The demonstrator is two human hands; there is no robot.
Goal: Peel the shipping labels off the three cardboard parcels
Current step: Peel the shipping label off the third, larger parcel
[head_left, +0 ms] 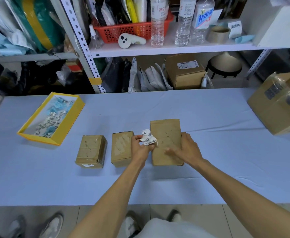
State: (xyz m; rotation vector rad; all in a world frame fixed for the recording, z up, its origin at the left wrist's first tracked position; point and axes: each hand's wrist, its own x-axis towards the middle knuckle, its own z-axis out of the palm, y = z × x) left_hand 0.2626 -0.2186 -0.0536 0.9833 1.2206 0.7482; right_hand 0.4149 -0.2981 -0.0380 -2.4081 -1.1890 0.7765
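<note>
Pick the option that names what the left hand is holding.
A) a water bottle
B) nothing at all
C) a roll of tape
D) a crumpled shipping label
D: the left hand pinches a crumpled white label with barcode print, held up beside the right parcel.
</note>
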